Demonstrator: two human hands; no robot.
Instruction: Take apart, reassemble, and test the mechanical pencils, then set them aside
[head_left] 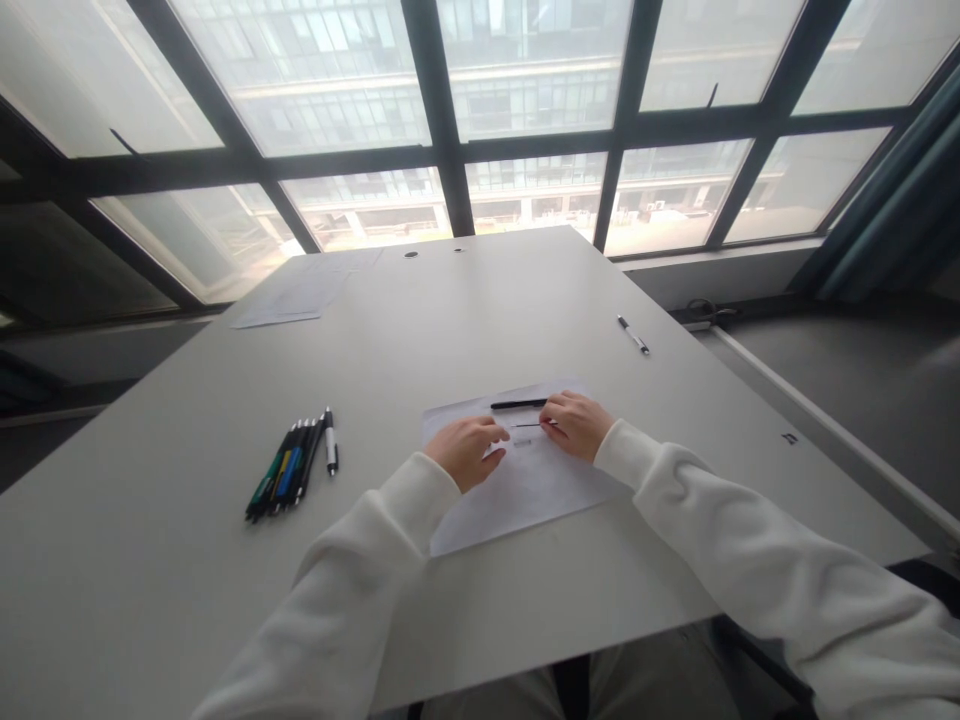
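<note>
A white paper sheet (525,500) lies under both hands. My right hand (576,424) pinches one end of a thin dark stick, which looks like a pen refill (526,426), pointing left just above the sheet. Across a small gap, my left hand (466,452) rests at the sheet's left part, thumb and fingers apart, with nothing seen between them. Beyond the refill lies a black pen barrel (517,404), its right end at my right fingers. A small pale piece (522,442), too small to name, lies between my hands.
Left on the white table (480,330) lies a row of pens (286,468), with a white-and-black pen (331,442) beside it. Another pen (634,335) lies at right. Papers (292,290) lie at the far left. A small dark clip-like piece (790,438) sits near the right edge.
</note>
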